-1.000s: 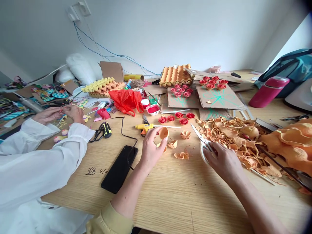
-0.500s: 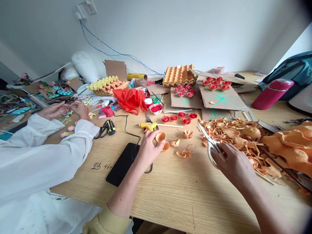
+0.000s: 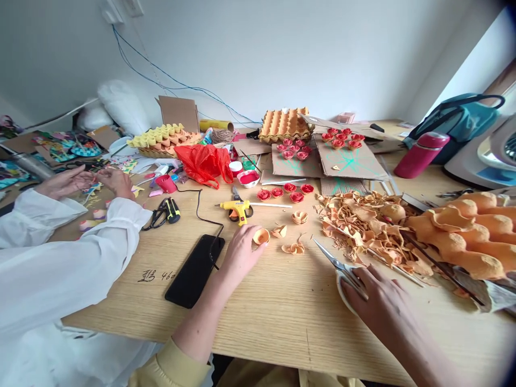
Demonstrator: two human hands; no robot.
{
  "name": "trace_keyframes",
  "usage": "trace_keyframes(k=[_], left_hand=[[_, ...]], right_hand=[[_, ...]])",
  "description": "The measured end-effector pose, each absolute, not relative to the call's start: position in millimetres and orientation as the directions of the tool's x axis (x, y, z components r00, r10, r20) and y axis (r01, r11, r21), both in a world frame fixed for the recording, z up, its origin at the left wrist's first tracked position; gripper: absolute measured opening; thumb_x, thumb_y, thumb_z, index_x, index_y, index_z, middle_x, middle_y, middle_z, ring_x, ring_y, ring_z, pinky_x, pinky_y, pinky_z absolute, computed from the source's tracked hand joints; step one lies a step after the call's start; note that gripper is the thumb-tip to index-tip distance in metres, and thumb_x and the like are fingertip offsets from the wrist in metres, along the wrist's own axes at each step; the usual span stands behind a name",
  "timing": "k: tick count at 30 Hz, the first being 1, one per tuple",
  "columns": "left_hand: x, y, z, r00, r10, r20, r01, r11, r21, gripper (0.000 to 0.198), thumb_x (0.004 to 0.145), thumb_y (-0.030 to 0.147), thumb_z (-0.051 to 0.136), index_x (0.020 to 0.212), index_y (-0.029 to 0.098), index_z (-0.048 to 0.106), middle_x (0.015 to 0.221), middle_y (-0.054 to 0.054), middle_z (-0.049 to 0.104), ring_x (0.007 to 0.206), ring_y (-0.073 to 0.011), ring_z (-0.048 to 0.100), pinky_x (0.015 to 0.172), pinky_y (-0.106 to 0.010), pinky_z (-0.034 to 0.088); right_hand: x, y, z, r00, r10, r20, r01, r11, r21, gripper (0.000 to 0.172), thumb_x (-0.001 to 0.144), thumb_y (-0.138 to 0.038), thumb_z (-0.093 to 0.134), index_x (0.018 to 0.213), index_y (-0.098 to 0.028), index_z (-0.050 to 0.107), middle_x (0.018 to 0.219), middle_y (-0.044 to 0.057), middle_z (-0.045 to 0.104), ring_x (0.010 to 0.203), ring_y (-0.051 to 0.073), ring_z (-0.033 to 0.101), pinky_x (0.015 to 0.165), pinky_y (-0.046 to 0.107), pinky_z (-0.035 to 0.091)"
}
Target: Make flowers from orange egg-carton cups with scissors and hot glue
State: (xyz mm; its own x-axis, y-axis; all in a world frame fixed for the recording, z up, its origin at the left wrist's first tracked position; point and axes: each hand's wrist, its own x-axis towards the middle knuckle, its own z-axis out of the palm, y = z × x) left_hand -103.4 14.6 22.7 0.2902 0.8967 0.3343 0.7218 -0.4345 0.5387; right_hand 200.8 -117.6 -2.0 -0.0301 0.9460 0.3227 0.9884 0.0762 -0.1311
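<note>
My left hand (image 3: 241, 252) rests on the wooden table (image 3: 282, 317), fingertips pinching a small orange egg-carton cup (image 3: 260, 236) that sits on the table. My right hand (image 3: 377, 301) grips white-handled scissors (image 3: 336, 264), blades closed and pointing up-left, low over the table. Cut orange petal pieces (image 3: 293, 248) and a small orange flower (image 3: 299, 217) lie between the hands. A black phone (image 3: 195, 270) lies left of my left hand.
A heap of orange carton scraps (image 3: 363, 226) and cut egg-tray pieces (image 3: 463, 231) fill the right. Red painted roses (image 3: 284, 191), a yellow glue gun (image 3: 237, 207), a red bag (image 3: 203, 161) and egg trays (image 3: 284, 123) lie behind. A person in white sleeves (image 3: 60, 258) works at left.
My left hand has lowered the orange cup from mid-air to the table. My right hand has drawn the scissors back toward me, away from the scrap heap.
</note>
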Motion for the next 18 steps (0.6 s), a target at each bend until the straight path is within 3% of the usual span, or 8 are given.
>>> trace_keyframes(k=[10, 18], left_hand=[[-103.8, 14.0, 24.6, 0.326, 0.899, 0.292, 0.758, -0.433, 0.487, 0.04, 0.082, 0.017, 0.076, 0.12, 0.02, 0.066, 0.119, -0.009, 0.07, 0.114, -0.0285, 0.064, 0.102, -0.043, 0.053], [-106.7, 17.5, 21.2, 0.362, 0.882, 0.3, 0.75, -0.467, 0.469, 0.043, 0.08, 0.016, 0.077, 0.121, 0.021, 0.065, 0.118, -0.008, 0.072, 0.111, -0.0283, 0.066, 0.098, -0.043, 0.054]], right_hand=[[221.0, -104.2, 1.5, 0.03, 0.94, 0.341, 0.988, 0.024, -0.152, 0.047, 0.094, -0.062, 0.043, 0.085, -0.023, 0.067, 0.075, 0.006, 0.067, 0.059, 0.023, 0.064, 0.056, 0.034, 0.041], [218.2, -107.7, -2.0, 0.061, 0.969, 0.24, 0.988, -0.024, -0.154, 0.037, 0.093, -0.055, 0.05, 0.096, -0.022, 0.067, 0.08, 0.006, 0.068, 0.069, 0.024, 0.067, 0.062, 0.034, 0.045]])
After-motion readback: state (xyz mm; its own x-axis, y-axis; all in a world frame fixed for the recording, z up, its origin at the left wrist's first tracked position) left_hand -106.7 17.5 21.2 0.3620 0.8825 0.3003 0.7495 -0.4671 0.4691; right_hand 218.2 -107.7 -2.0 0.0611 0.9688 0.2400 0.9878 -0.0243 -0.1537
